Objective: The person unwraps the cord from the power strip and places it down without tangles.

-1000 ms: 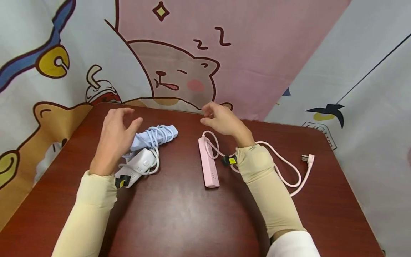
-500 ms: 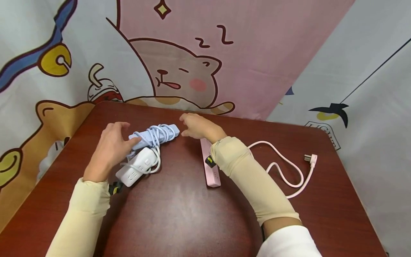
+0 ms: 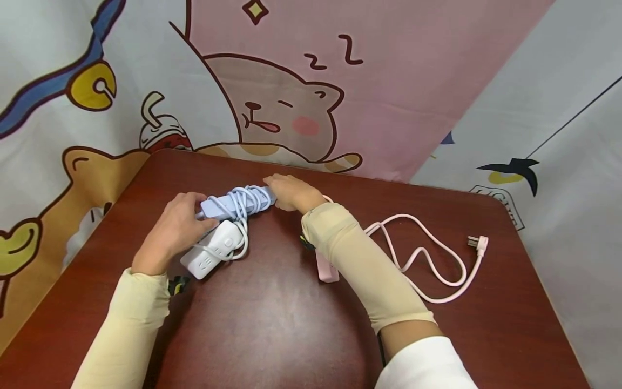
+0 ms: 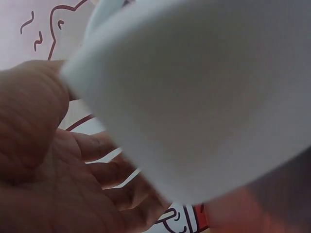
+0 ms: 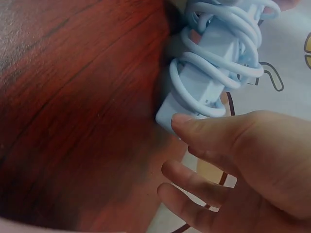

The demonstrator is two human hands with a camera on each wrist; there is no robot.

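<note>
A light blue power strip [image 3: 225, 205], its cord wound around it in loops, lies toward the back left of the table. My left hand [image 3: 177, 227] is around its left end, thumb on the near side and fingers on the far side. My right hand [image 3: 293, 193] pinches the other end; in the right wrist view the thumb [image 5: 194, 125] presses on the strip's corner. Just in front lies a white power strip [image 3: 214, 251] with its cord looped over it, close under my left thumb. A large blurred white surface [image 4: 194, 97] hides part of my left hand in the left wrist view.
A pink power strip [image 3: 327, 268] lies partly hidden under my right forearm. Its pink cord [image 3: 439, 251] curves out to the right, ending in a plug [image 3: 478, 244]. A printed curtain [image 3: 389, 97] hangs behind the dark red wooden table [image 3: 272, 335].
My right hand has moved left and down from above the pink power strip to the blue strip's right end. My left hand has come down onto its left end.
</note>
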